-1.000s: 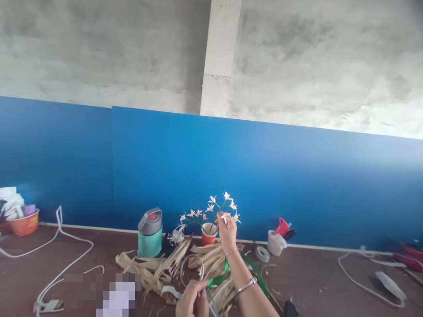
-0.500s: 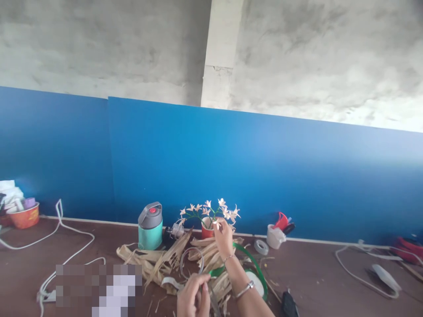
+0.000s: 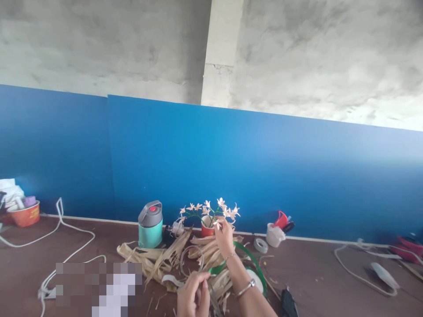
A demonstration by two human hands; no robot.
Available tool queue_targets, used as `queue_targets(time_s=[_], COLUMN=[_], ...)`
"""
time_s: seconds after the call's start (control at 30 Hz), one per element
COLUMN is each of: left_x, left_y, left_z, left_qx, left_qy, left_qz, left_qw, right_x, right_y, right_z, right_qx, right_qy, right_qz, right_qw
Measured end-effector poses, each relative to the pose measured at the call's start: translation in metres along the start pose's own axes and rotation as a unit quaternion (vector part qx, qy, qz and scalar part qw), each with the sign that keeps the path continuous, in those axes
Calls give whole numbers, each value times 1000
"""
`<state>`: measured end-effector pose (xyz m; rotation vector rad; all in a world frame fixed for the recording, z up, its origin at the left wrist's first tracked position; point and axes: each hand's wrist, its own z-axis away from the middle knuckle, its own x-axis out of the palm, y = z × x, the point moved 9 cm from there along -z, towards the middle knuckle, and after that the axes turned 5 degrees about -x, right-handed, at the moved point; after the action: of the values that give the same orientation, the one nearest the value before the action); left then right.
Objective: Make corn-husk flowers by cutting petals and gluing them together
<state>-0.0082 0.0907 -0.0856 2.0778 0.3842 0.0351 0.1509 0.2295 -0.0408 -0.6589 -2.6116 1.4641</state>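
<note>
My right hand [image 3: 224, 234] reaches forward, its fingers closed at a pale flower [image 3: 218, 223] low on the front of a flower spray. The spray's green stems stand in a red cup [image 3: 207, 230], with several more pale blossoms [image 3: 221, 203] spread above it. Nearer to me, my left hand [image 3: 194, 294] is curled with thumb and forefinger together; what it holds, if anything, I cannot make out. Dry tan husks [image 3: 172, 259] lie around and beyond this hand. Among them are a ring-shaped roll [image 3: 182, 263] and a green ribbon spool [image 3: 261, 275], partly behind my right forearm.
A teal jug [image 3: 150, 231] stands left of the husks. To the right are a tape roll [image 3: 261, 245], a white cup with red-handled tools [image 3: 275, 236] and a black object [image 3: 288, 303]. White cables [image 3: 77, 233] trail at left. A blue partition [image 3: 264, 176] backs the table.
</note>
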Motion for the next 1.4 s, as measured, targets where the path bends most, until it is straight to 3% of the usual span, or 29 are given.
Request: queue_targets(time_s=[0.63, 0.87, 1.17, 1.4], left_x=[2, -1, -2, -1], left_y=[-1, 7, 9, 11], left_z=[1, 2, 3, 1], left_qx=[29, 72, 60, 46], left_qy=[-5, 7, 1, -22], left_qz=[-9, 5, -31, -28], left_qw=[1000, 997, 998, 998], right_x=[7, 1, -11, -14], right_y=[-1, -2, -2, -30], right_z=[3, 9, 28, 63], right_qx=[-3, -5, 5, -4], right_qy=[-21, -25, -69, -152], right_qz=[51, 91, 125, 187], right_qw=[998, 996, 990, 971])
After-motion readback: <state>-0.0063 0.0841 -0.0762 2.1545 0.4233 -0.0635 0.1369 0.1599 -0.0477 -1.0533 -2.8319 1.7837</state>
